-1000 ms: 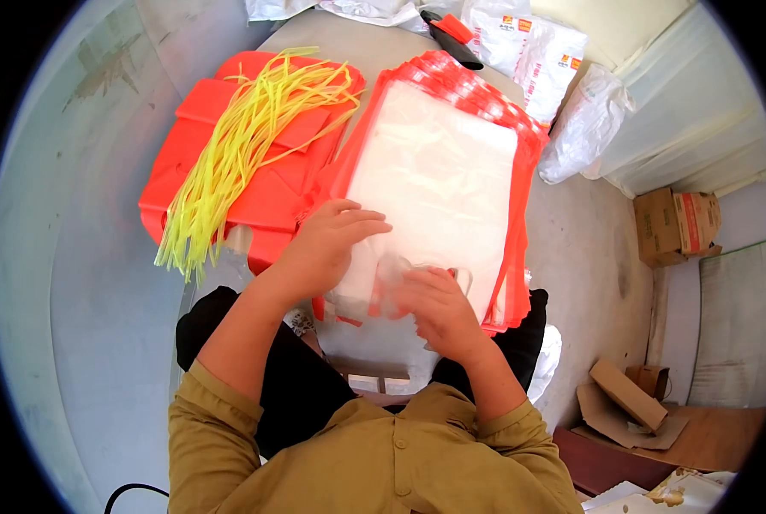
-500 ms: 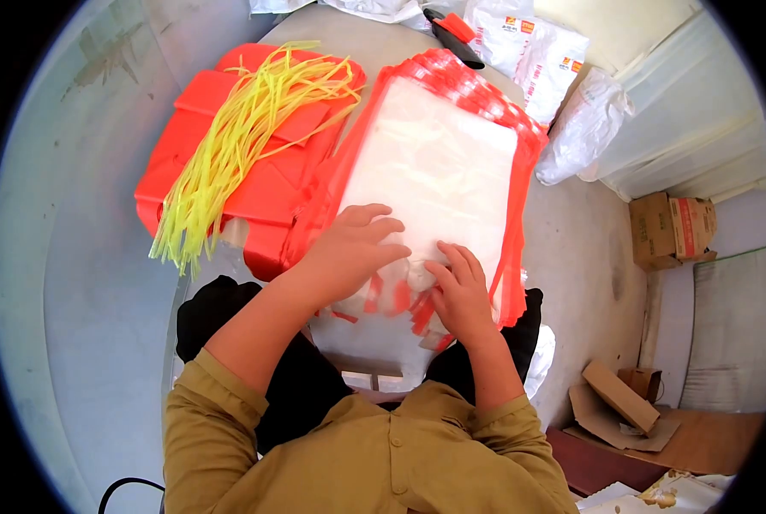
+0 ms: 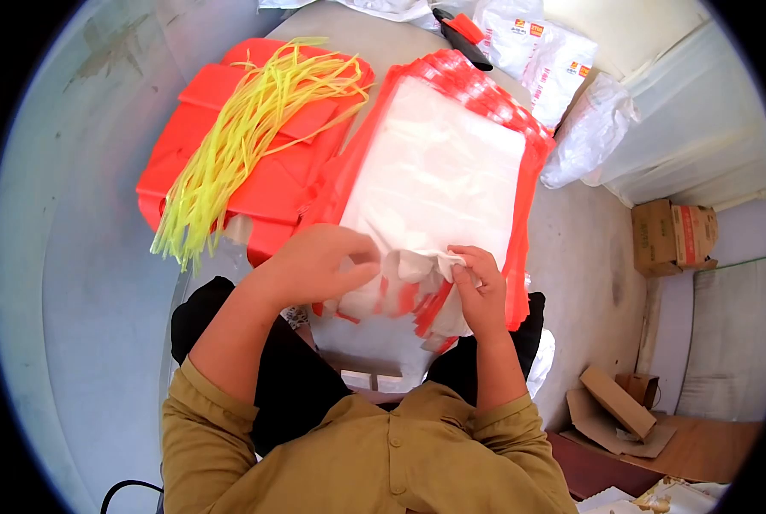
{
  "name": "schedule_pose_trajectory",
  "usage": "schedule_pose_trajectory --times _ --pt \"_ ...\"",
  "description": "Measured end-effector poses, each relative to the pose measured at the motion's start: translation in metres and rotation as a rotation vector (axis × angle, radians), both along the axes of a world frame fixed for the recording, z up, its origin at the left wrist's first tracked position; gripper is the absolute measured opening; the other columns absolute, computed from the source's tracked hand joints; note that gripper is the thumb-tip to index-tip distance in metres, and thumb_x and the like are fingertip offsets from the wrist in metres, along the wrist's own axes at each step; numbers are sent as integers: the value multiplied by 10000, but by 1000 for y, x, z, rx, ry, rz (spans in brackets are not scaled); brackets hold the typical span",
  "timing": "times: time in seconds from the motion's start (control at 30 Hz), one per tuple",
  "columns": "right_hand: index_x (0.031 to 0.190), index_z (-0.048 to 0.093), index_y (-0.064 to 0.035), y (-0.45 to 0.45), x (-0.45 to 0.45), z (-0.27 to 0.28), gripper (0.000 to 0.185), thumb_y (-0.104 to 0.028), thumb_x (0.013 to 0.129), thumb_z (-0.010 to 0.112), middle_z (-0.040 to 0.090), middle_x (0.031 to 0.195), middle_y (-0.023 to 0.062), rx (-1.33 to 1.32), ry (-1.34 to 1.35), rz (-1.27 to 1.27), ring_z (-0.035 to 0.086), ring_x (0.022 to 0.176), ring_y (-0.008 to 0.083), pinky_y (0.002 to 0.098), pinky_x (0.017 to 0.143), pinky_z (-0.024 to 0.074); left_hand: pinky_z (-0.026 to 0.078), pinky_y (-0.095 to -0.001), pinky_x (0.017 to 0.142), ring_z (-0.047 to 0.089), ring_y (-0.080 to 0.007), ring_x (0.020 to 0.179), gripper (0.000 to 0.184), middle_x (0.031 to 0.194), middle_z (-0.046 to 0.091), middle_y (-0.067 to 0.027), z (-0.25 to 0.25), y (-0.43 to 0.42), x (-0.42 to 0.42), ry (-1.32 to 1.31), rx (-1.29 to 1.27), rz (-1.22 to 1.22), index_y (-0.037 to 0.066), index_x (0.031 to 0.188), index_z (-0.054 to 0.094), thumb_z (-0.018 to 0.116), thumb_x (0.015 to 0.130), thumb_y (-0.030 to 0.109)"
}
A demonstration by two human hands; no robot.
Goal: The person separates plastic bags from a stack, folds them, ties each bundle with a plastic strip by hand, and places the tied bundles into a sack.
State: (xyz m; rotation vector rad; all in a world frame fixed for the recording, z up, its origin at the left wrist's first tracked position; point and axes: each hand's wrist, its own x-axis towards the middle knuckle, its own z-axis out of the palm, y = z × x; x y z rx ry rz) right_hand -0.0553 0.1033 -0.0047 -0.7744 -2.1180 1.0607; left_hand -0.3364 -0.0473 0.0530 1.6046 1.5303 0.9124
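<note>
A stack of red-edged bags with white middles [image 3: 443, 171] lies in front of me, its near end crumpled and uneven. My right hand [image 3: 479, 278] pinches the lifted white film at the near edge of the top bag. At the left side of that edge is my left hand [image 3: 327, 261], its thumb and fingers curved apart, with nothing visible between them. To the left, a bunch of yellow strips [image 3: 246, 128] lies across a pile of folded red bags [image 3: 293, 184].
A black and red object [image 3: 462, 36] lies at the far edge, beside white printed sacks [image 3: 533, 60]. A clear plastic bag [image 3: 590, 128] stands to their right. Cardboard boxes [image 3: 657, 238] and flattened cardboard [image 3: 614, 411] are at the right. My knees are under the near edge.
My right hand has closed on the film and raised its edge. My left hand has moved slightly left and nearer to me, away from the middle of the stack.
</note>
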Motion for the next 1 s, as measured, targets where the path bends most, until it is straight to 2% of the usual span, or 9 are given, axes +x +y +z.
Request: schedule_pose_trajectory --times 0.07,0.27,0.37,0.47,0.67,0.77,0.87,0.93,1.0 --pt "1099 742 -16 1 -2 2 154 -55 963 680 688 1264 106 -23 -3 -5 623 1200 230 357 1018 495 549 -411 843 666 -323 988 243 1028 724 -117 -14 5 4 -52 169 106 66 1050 723 761 820 135" --pt "1097 744 -21 2 -4 4 162 -41 951 674 688 1237 103 19 -38 10 629 1168 229 356 1003 503 520 -420 882 631 -306 1029 327 1007 666 -78 -30 45 42 363 602 92 77 1047 712 809 744 148" --pt "1113 737 -18 -2 -3 9 187 -36 936 679 683 1250 99 -21 -56 22 613 1197 235 367 1021 497 493 -418 895 607 -282 1025 242 971 649 -50 -40 65 62 362 625 127 102 942 695 775 714 117" --pt "1125 733 -21 1 0 15 244 -12 882 710 680 1257 101 119 -95 61 594 1229 260 391 1046 485 479 -421 891 600 -265 999 164 948 640 -34 -47 76 69 408 665 140 110 846 659 752 711 111" --pt "1168 691 -68 -11 -21 32 399 -2 779 751 672 1262 100 213 -171 -43 595 1212 337 451 1068 465 482 -424 905 599 -271 1020 122 957 655 -29 -43 75 67 388 627 98 105 822 659 749 743 128" --pt "1160 690 -55 15 -13 4 388 7 780 743 667 1272 110 399 -191 64 606 1206 334 426 1050 484 484 -429 941 604 -297 1080 121 1051 675 -69 -46 75 60 246 584 75 103 919 702 744 810 135" --pt "1202 662 -31 13 -15 1 295 19 913 693 671 1298 59 -34 -32 -21 608 1193 174 332 995 513 481 -411 986 607 -288 1145 182 1170 664 -100 -40 71 51 51 609 431 95 1067 717 723 893 149" --pt "1216 663 -30 13 -18 3 267 0 951 677 686 1249 46 -100 0 -52 616 1142 142 299 965 516 470 -363 1009 597 -210 1176 264 1249 638 -80 -45 68 31 -99 456 592 73 1247 655 645 1011 190" --pt "1233 663 -28 12 -19 4 261 -14 973 673 692 1220 38 -167 25 -72 621 1105 124 283 949 517 449 -330 1023 572 -158 1188 300 1264 626 -47 -48 66 15 -569 311 664 63 1309 607 581 1064 233"
